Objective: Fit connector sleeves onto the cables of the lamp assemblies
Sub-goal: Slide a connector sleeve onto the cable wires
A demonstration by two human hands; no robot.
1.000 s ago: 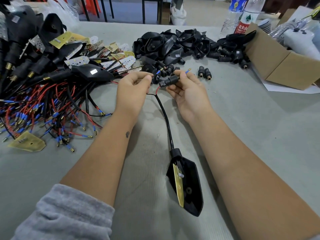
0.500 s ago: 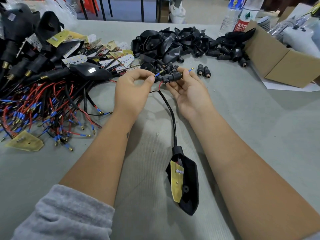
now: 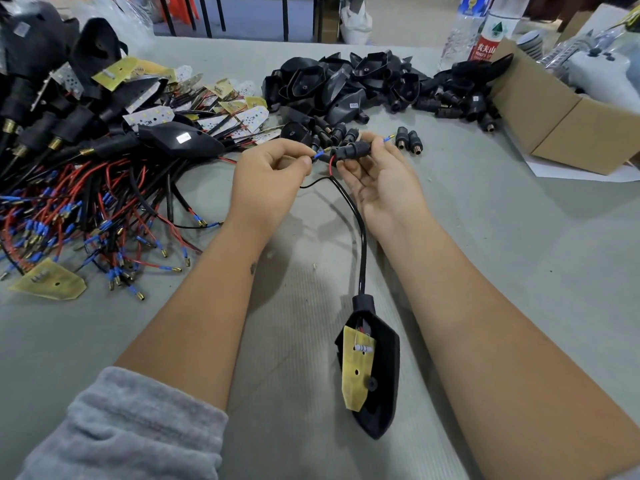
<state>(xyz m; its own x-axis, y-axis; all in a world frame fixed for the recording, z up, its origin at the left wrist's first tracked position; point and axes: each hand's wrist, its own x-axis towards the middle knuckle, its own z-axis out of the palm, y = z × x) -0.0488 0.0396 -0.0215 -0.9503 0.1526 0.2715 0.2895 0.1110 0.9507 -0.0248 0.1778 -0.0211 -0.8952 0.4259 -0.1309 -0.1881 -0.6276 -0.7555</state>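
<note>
Sleeve (image 3: 349, 149) pinched in right hand (image 3: 382, 183), beside left hand (image 3: 268, 183).

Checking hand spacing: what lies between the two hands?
In the head view, a blue-tipped wire end spans the gap from left hand to the black sleeve in right hand.

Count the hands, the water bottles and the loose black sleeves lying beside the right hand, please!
Hands: 2 (left hand pinching a wire tip, right hand holding a connector sleeve)
Water bottles: 2
Loose sleeves: 2
Total: 6
</note>
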